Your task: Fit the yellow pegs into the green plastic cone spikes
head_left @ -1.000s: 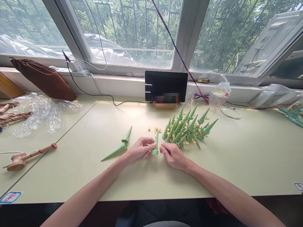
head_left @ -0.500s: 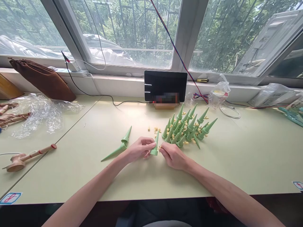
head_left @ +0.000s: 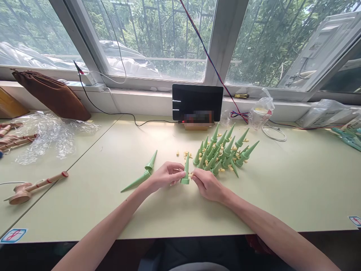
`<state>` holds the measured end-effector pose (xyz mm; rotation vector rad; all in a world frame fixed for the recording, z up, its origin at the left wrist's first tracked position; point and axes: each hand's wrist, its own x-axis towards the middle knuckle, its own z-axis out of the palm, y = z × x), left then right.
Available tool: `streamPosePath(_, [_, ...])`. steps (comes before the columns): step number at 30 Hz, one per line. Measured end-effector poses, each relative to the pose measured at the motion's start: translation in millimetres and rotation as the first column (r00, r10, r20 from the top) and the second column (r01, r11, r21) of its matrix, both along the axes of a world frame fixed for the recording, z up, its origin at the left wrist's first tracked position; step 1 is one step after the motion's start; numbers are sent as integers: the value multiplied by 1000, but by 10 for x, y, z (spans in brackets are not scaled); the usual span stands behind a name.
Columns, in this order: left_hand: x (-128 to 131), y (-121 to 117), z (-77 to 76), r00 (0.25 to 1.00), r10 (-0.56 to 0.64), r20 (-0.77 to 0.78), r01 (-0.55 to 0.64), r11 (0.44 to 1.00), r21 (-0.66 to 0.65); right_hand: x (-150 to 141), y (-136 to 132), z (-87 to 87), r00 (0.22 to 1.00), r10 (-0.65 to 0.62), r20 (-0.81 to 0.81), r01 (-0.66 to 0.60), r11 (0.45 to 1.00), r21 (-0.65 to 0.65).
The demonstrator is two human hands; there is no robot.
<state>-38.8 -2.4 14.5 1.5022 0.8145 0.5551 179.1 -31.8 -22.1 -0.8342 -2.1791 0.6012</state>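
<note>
Slim green spike (head_left: 187, 166), base (head_left: 184, 181) apparently ribbed.

A slim light-green cone (head_left: 186, 166) is held nearly upright at the centre of the view, narrow tip upward, wider ribbed collar (head_left: 184, 181) at its base. A small pale-yellow fitting (head_left: 190, 175), partly hidden, juts sideways beside its right flank, just above the collar.

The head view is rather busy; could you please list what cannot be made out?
In the head view:
Part of the yellow fitting: hidden by the right hand.
Whether it meets the held green spike: too small.
Some bases in the green spike cluster: overlapped by nearer spikes.
Wooden handles: cut off by the left edge.
Lower part of the black tablet: pixelated.
</note>
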Motion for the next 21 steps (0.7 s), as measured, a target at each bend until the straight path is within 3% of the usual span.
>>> streamPosePath(5, [23, -4, -44, 999, 33, -9, -32, 993, 117, 2, 4, -11, 999, -22, -49, 17, 994, -104])
streamPosePath(9, [48, -22, -41, 995, 101, -17, -90, 945, 314, -9, -15, 48, 988, -44, -150, -3, 953, -303])
streamPosePath(15, [66, -50, -54, 983, 175, -64, -120, 860, 496, -31, -39, 136, 949, -76, -305, -133, 780, -611])
streamPosePath(21, [71, -44, -110, 983, 181, -44, -115, 779, 617, -45, -7, 157, 867, -124, -482, -333, 576, -747])
